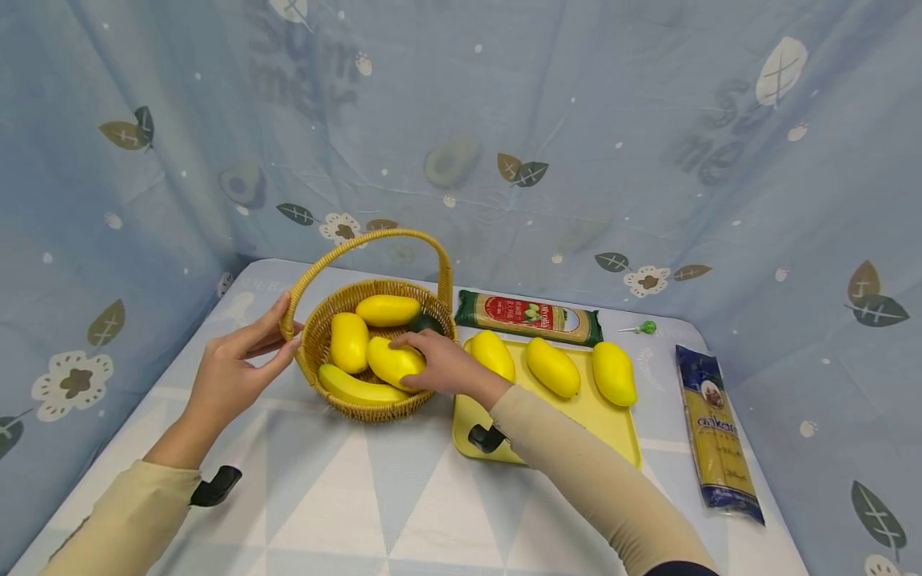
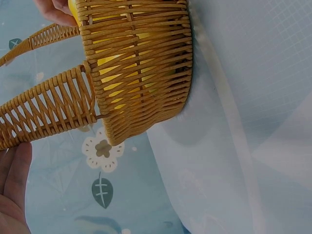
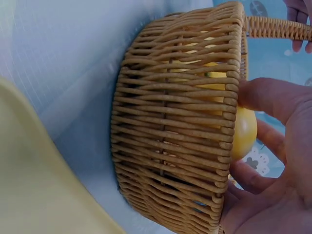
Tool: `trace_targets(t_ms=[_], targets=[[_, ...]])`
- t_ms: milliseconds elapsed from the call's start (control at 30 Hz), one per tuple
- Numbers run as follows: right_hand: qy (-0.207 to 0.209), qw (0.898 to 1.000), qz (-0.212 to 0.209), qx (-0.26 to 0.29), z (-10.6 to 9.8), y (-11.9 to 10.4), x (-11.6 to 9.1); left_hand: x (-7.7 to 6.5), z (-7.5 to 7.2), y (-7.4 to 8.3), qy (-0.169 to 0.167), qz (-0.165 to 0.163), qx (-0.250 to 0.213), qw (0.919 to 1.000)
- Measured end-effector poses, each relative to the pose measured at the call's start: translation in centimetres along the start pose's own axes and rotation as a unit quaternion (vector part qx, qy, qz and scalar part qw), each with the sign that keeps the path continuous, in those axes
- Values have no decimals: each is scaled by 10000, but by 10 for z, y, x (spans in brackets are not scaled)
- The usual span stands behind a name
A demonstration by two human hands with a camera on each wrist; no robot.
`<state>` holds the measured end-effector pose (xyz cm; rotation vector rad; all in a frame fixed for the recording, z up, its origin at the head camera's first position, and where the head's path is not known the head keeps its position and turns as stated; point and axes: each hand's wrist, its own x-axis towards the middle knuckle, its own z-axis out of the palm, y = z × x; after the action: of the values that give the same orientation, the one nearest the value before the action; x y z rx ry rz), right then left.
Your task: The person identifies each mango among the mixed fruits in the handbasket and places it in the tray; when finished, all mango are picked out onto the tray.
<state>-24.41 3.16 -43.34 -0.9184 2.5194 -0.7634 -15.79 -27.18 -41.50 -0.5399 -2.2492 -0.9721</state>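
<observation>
A wicker basket [image 1: 382, 411] with a tall arched handle [image 1: 389, 234] stands on the table's left side. My left hand [image 1: 234, 370] pinches the handle near its left base; in the left wrist view the fingers [image 2: 17, 170] lie against it. My right hand [image 1: 448, 364] reaches over the basket's right rim and grips a yellow mango [image 1: 392, 364] inside. In the right wrist view, thumb and fingers surround this mango [image 3: 245, 134]. Beside it lie two more mangoes [image 1: 350, 342], a banana [image 1: 356, 387] and a dark green fruit [image 1: 426, 322], partly hidden.
Right of the basket, a yellow tray [image 1: 569, 440] bears three mangoes [image 1: 552, 368]. Behind it lies a green-ended pasta packet [image 1: 529, 317], with a green lollipop [image 1: 647, 327] nearby. A blue and yellow pasta packet [image 1: 720, 436] lies at the right edge. Patterned curtains [image 1: 475, 104] enclose the table.
</observation>
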Motion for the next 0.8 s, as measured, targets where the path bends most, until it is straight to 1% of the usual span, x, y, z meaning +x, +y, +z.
trace_targets(t_ms=[133,267,500,800], targets=[[52,10000,-72,32,2,1,-1,0,0,-1,-7,-15,16,10000],[106,9996,-122,232,0,1,-5,0,0,-1,-18,-41,65,10000],[290,9960,-287,790,-4,4,-15,0,0,-1,-12,-47,76,10000],[606,9862,-189,1527,-15,9,-33,-1,0,-1,5,-66,81,9999]])
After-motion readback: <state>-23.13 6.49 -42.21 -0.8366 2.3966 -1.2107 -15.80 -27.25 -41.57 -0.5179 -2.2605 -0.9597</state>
